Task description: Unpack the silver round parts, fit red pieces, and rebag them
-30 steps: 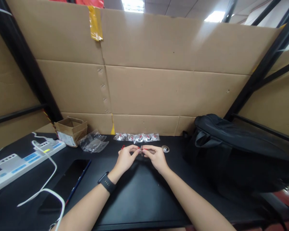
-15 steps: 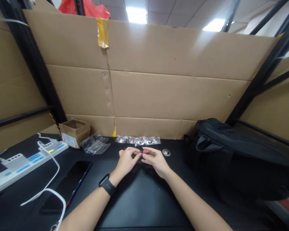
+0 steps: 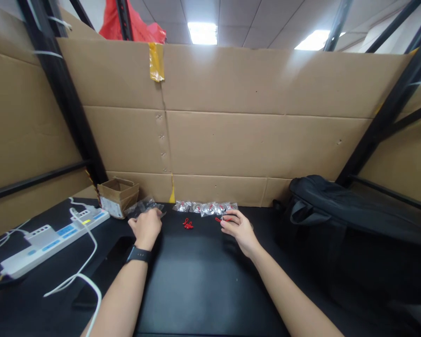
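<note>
My right hand [image 3: 241, 234] is closed in a pinch on a red cord [image 3: 218, 219], whose end sticks out to the left of the fingertips. Several red cords [image 3: 188, 224] lie in a small tangle on the black table, between my two hands. My left hand [image 3: 147, 229] is at the clear plastic bags [image 3: 140, 206] beside the cardboard box; the back of the hand hides its fingers. Along the cardboard wall lies a row of clear packets [image 3: 208, 208] with round silvery pieces and bits of red inside. A metal ring on the table is mostly hidden behind my right hand.
An open cardboard box [image 3: 117, 196] stands at the back left. A white power strip [image 3: 52, 245] with a white cable [image 3: 86, 229] and a dark phone [image 3: 101, 276] lie to the left. A large black bag [image 3: 351, 243] fills the right side, and a cardboard wall [image 3: 214, 145] rises behind.
My hands have parted: the left moved from the middle to the plastic bags, uncovering the red cords on the table. My right hand shifted slightly right, still pinching a red cord.
</note>
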Demonstrator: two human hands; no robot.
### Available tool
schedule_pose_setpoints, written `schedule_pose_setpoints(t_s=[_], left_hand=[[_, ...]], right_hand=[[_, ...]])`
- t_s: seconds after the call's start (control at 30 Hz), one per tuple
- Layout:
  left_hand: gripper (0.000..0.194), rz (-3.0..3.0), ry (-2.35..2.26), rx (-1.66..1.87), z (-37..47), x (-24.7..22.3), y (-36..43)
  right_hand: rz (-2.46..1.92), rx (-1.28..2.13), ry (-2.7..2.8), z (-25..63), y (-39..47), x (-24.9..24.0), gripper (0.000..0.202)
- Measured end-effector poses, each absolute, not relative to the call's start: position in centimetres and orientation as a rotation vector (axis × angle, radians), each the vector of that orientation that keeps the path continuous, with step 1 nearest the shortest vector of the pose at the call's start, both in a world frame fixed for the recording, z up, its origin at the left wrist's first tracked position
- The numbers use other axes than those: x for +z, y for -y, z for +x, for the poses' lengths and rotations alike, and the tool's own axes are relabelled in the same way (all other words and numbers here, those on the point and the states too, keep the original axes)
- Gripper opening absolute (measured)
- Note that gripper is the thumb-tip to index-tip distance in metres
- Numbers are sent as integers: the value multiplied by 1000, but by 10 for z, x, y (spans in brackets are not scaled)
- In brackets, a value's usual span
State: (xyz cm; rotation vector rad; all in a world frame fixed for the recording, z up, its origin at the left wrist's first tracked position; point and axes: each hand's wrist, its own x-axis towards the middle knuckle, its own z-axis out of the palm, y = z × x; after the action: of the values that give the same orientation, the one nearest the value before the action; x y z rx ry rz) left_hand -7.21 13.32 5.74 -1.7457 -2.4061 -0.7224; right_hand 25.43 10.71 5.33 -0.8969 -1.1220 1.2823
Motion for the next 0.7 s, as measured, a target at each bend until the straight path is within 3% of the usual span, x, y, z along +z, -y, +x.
schedule_pose_setpoints(t_s=[0.2,0.4,0.5,0.57,0.7], left_hand=[[25,-2034,1841,-1064,-26,74,-120],[27,-2764,1268,-949,51,56,-92],[26,-2965,1141,-832,66,45,-84],[36,-3061,1106,-804,66,42,-85],[34,-3032,1179,-902,57,38,-98]], right_hand=[[-921,1209,1109,261,-111,59,62],[-972,1120,1185,278,-111,69,59],[-1037,1046,1313,286,-115,67,57],[-1087,959,1414,290,-118,64,55],[-1192,697,1619,295,-121,58,48]])
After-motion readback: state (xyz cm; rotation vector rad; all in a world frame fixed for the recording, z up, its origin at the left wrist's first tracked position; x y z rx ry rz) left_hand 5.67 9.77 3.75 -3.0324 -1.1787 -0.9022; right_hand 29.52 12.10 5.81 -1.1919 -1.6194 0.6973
